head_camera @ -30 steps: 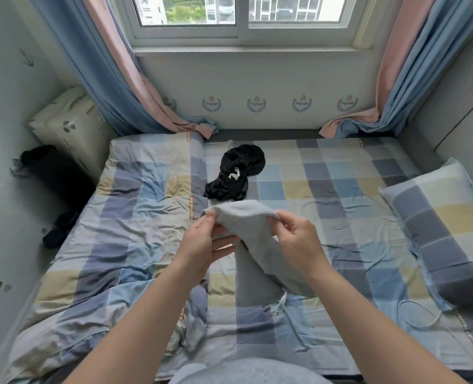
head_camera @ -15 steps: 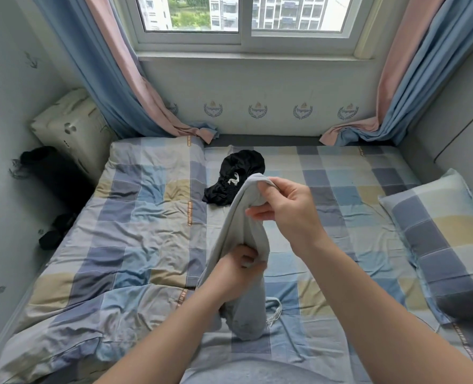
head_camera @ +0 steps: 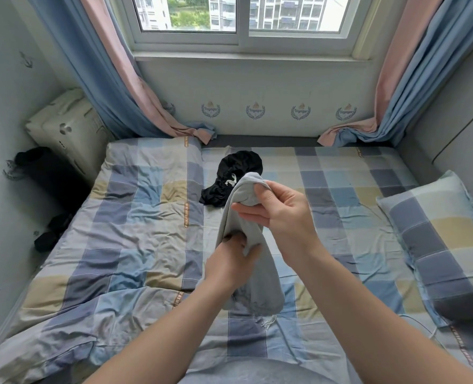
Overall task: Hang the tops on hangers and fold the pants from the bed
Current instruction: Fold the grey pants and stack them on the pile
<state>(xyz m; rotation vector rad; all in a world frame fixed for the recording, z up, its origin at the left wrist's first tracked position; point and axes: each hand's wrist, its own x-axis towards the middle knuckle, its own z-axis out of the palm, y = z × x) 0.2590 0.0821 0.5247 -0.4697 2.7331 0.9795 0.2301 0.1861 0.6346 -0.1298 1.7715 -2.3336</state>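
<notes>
A second ago I had both hands side by side on one edge of the grey garment (head_camera: pixel 260 281). Now they have split. The right hand (head_camera: pixel 281 217) has lifted that end, with thumb and fingers (head_camera: pixel 250 214) pinched tight on a bunched corner. The left hand (head_camera: pixel 229 263) has slid down the cloth and is curled around it lower down, below and just nearer me than the right fingers. In the last half second very little has moved.

The garment now hangs as a long strip from the right fingers, through the left grip, down to the bed (head_camera: pixel 146 217). A frayed drawstring (head_camera: pixel 268 322) trails from its bottom end, below the left fingers. That cord makes me think these are pants, so I'd fold them rather than hang them. I read this as pulling them out lengthwise before laying them flat.

The black garment (head_camera: pixel 240 173) lies crumpled on the bed just beyond the right fingers — partly hidden behind the raised grey corner and not yet dealt with. A rumpled quilt (head_camera: pixel 113 306) covers the bed to the left of the left fingers, and a pillow (head_camera: pixel 437 239) sits well off to the right. The smoother sheet under and to the right of my hands looks the better place to fold — the quilt's ridges would spoil a crease. I see no hangers.
</notes>
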